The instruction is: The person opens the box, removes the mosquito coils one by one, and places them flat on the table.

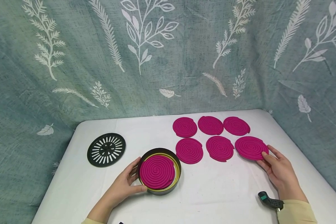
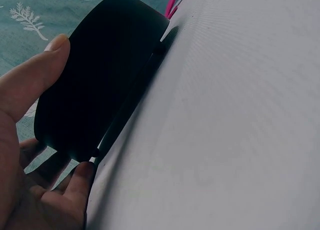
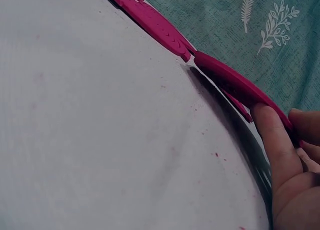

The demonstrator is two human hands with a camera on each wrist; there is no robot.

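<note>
My left hand (image 1: 123, 186) holds the side of a round black tin (image 1: 160, 192), thumb at the near side and fingers round the far left. Inside the tin, which has a yellowish inner wall, lies a pink mosquito coil (image 1: 156, 172). In the left wrist view the dark outer wall of the tin (image 2: 107, 74) hides what is inside. At the right, my right hand (image 1: 281, 172) pinches the edge of another pink mosquito coil (image 1: 251, 147) between thumb and fingers. The right wrist view has this coil (image 3: 232, 79) tilted, its near side raised above the table.
Several more pink coils (image 1: 189, 151) lie flat in two rows at the back right of the white table (image 1: 212, 199). A black slotted round lid (image 1: 106, 150) rests at the left. Behind the table hangs a green leaf-patterned cloth (image 1: 128, 87).
</note>
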